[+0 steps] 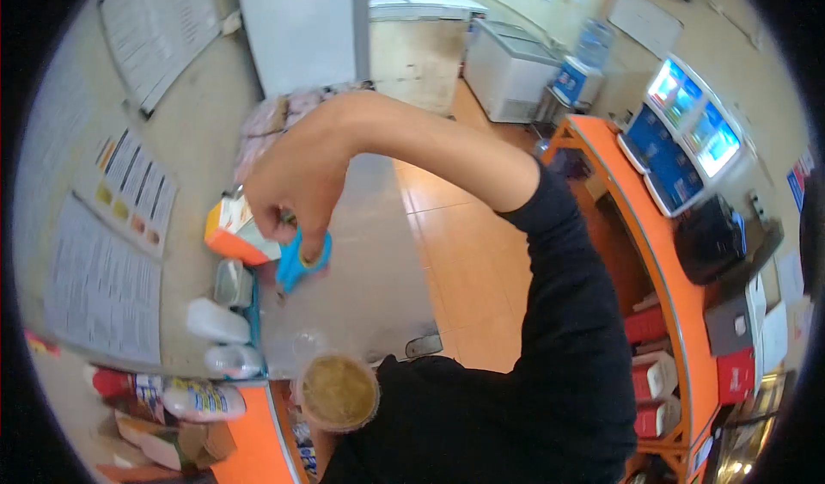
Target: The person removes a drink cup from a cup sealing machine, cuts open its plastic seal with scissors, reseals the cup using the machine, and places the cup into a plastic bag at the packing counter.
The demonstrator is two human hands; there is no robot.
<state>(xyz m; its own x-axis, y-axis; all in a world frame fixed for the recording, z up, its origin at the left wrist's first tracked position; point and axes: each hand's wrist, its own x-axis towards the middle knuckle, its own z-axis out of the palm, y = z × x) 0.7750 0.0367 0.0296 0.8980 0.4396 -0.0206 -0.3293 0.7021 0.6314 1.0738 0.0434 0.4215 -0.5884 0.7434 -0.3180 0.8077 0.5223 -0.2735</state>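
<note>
The right hand (296, 179) is grasping the blue scissors (301, 262) above the grey table (369, 269); the left hand (323, 443), mostly hidden, is holding the cup (340, 392) near the table's edge

A grey table (374, 243) bears an orange-and-white box (245, 233), a blue tray (255, 322) and pinkish packages (273, 116).

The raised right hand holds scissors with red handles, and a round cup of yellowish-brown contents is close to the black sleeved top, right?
Not quite: in the head view, the scissors in the raised right hand have bright blue handles, not red. The round cup is indeed close to the black top.
</note>
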